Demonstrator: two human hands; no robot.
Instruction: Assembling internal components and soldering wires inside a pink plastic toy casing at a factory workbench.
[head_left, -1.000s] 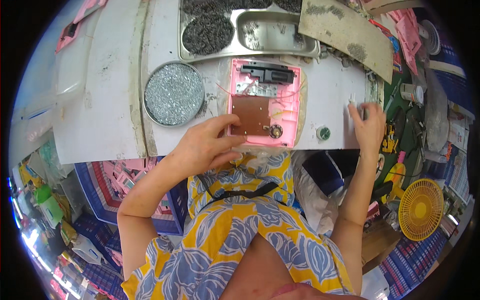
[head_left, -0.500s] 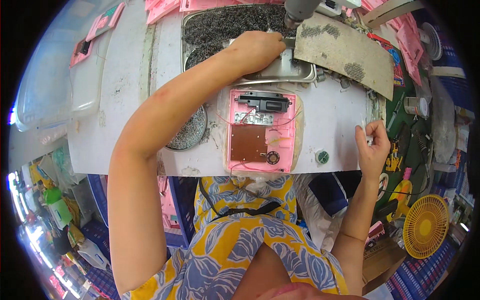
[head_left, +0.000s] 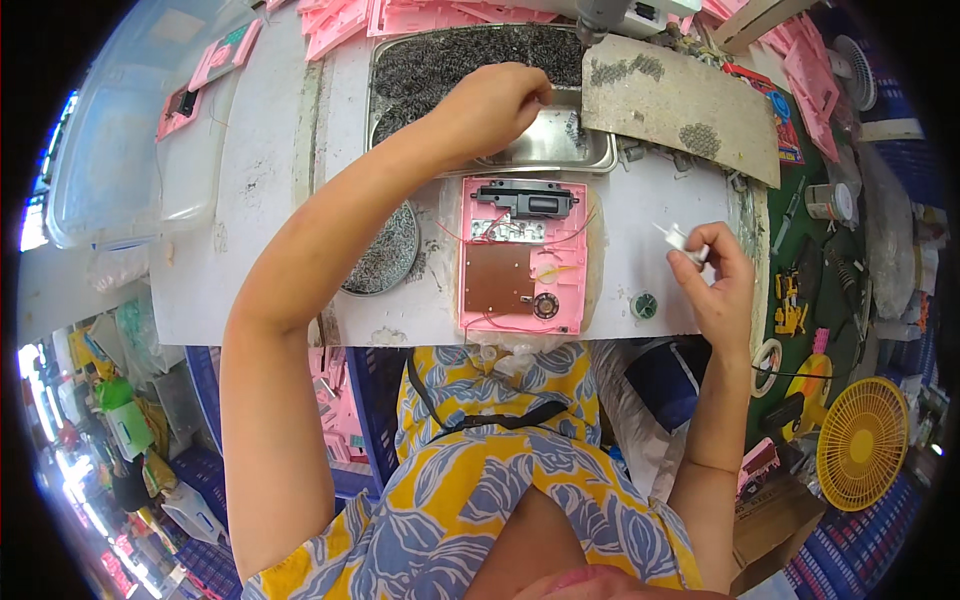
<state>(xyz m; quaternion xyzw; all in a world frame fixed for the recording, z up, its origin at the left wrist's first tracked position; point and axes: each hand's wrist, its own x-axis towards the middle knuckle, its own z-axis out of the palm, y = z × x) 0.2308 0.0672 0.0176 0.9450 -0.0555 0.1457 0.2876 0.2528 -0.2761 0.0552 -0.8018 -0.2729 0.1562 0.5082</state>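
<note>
Left hand [head_left: 495,105] pinched shut picking screws from metal tray [head_left: 545,150]; right hand [head_left: 715,275] grips small white part [head_left: 678,238]; next likely carrying screw to pink casing [head_left: 522,255]

White, scuffed tabletop [head_left: 260,200]. On it: metal tray [head_left: 540,150] of small dark screws at the far edge, round dish [head_left: 385,255] of screws left of centre, open pink casing [head_left: 522,255] in the middle, small green-rimmed disc [head_left: 644,305] just right of it, grey worn board [head_left: 680,100] overlapping the tray's right end.
</note>
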